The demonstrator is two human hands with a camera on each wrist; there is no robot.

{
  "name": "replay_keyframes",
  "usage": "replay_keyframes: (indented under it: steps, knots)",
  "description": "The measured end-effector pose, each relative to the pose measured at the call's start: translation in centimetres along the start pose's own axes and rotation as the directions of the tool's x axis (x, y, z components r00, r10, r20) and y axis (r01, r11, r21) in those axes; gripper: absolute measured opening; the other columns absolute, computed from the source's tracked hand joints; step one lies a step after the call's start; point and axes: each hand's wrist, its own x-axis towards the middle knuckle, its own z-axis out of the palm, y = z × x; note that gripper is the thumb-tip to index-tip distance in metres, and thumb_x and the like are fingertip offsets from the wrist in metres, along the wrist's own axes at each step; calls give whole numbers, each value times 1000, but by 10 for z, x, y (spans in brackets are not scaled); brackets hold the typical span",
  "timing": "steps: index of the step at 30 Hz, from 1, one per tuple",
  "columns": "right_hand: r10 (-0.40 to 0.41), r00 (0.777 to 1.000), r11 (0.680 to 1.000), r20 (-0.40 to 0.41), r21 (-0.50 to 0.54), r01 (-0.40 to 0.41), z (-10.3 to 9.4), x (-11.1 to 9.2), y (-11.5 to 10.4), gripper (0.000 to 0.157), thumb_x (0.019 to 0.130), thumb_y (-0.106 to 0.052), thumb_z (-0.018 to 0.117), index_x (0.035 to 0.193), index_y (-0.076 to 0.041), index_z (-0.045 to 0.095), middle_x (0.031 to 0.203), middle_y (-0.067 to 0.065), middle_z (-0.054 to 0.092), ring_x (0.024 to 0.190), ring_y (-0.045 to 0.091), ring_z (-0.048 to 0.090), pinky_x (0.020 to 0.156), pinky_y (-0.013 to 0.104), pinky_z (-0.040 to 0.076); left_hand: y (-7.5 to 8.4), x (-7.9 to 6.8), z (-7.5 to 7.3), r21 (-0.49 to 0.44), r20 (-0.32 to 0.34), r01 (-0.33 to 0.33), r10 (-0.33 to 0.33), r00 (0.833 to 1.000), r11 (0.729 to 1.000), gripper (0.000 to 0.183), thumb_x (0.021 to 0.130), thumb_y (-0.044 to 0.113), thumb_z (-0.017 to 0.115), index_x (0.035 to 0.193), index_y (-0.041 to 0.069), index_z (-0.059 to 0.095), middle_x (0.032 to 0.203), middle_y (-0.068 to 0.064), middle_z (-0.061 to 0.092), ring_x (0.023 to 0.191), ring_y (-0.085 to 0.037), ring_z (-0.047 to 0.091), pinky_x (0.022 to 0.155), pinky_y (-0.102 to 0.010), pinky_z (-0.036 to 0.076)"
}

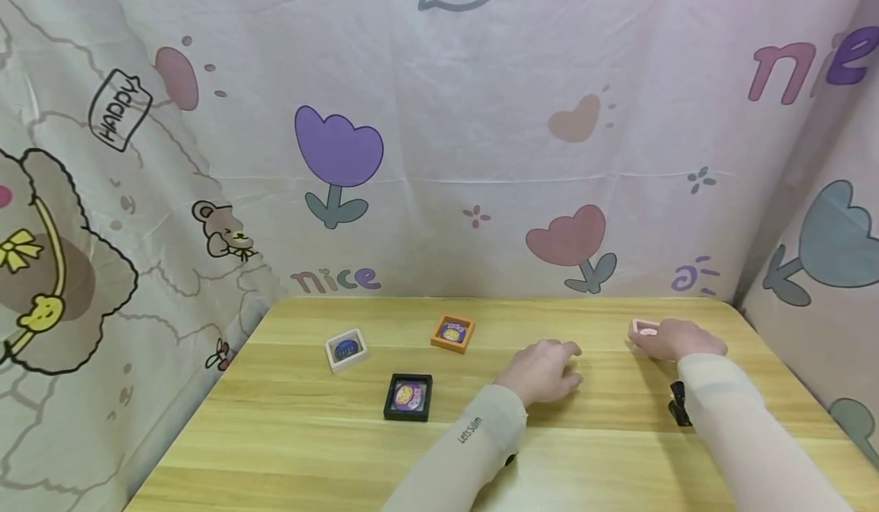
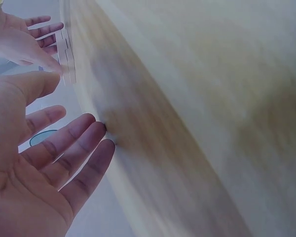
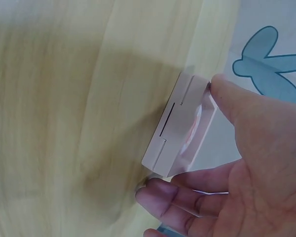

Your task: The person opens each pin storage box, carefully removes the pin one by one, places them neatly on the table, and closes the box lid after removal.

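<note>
At the right of the table, my right hand [image 1: 681, 339] pinches a small pale pink square case [image 3: 173, 131]. Its thumb is at one corner and its fingertips at the opposite end, as the right wrist view shows. The case has a see-through window with a pink and white piece inside, partly hidden. Near the table's middle hovers or rests my left hand [image 1: 541, 371], fingers spread and loosely bent, holding nothing. The left wrist view shows the left palm [image 2: 29, 182] with its fingertips close to the wood; whether they touch is unclear.
Left of my left hand lie a white case [image 1: 334, 341], an orange case [image 1: 439, 339] and a black case [image 1: 408, 416], each with a picture piece inside. Patterned cloth [image 1: 453, 153] hangs behind and beside the wooden table [image 1: 288, 436]. Black wrist gear [image 1: 679, 404] shows beside the right sleeve.
</note>
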Motion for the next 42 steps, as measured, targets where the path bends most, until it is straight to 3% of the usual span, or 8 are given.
replay_keyframes:
  steps: [3,9,18,25,32,42]
  knots:
    - [15,1000,1000,-16,10,-15,2,2,0,95,103,-72,33,144,11,54,142,46,53,112,50,65,94,67,53,1,0,0,-2,3,1,-1,1000,1000,46,103,44,72,146,32,63,140,14,70,129,-6,66,107,-26,57]
    - [37,999,999,-32,17,-36,4,3,0,93,103,-71,38,144,11,53,143,46,51,112,50,65,93,65,56,2,2,1,-10,11,11,-11,1000,1000,45,102,44,73,145,31,64,137,13,70,126,-5,66,104,-25,57]
    - [-10,999,999,-44,32,12,4,3,2,87,101,-63,54,136,16,53,136,46,55,103,45,65,88,62,59,-1,4,1,-2,-1,10,-10,1000,1000,44,102,43,74,143,30,66,134,14,72,125,-5,67,104,-23,56]
    - [-52,998,998,-38,40,53,7,3,4,86,101,-62,56,133,18,55,132,45,58,101,44,65,88,65,58,-3,6,2,1,0,0,0,1000,1000,43,102,42,74,142,29,67,136,12,72,126,-5,66,106,-22,55]
    - [-114,992,991,-52,70,117,7,1,4,74,97,-56,63,120,14,60,101,26,67,87,33,61,77,52,56,-4,11,1,13,25,-21,21,999,1000,41,103,41,73,141,29,67,135,12,72,121,-5,66,106,-22,55]
    - [-167,984,980,-66,95,173,11,-1,1,57,93,-48,73,104,6,62,91,17,64,81,28,57,70,38,51,-5,12,-3,24,44,-17,16,999,1000,39,103,40,72,140,29,68,133,12,73,120,-4,66,106,-22,55]
